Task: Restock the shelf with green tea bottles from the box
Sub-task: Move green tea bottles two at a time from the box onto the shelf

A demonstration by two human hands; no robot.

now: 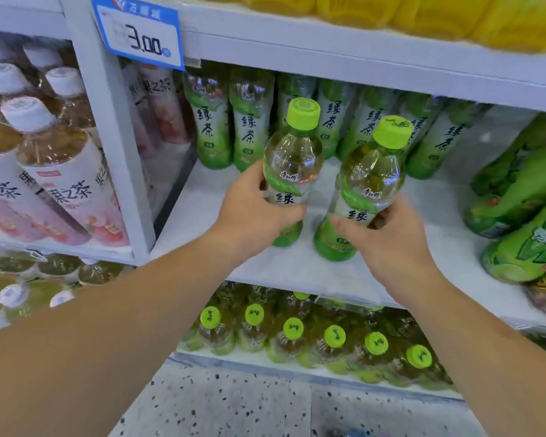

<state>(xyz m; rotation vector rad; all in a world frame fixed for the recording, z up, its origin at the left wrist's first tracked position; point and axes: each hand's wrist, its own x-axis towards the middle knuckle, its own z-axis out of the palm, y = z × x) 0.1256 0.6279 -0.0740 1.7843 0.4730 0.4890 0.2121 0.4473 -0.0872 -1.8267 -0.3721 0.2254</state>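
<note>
My left hand [252, 212] grips a green tea bottle [292, 159] with a lime cap, upright over the front of the white shelf [297, 269]. My right hand [388, 238] grips a second green tea bottle [366, 187], tilted slightly, its base at the shelf surface. Behind them a row of several green tea bottles [210, 121] stands at the back of the same shelf. The box is not in view.
Pink-labelled fruit tea bottles [63, 184] fill the bay to the left, behind a white upright [120, 171]. Larger green bottles [524, 216] lie at the right. A blue price tag [139, 33] hangs above. The lower shelf holds several lime-capped bottles [293, 329]. Speckled floor [234, 405] lies below.
</note>
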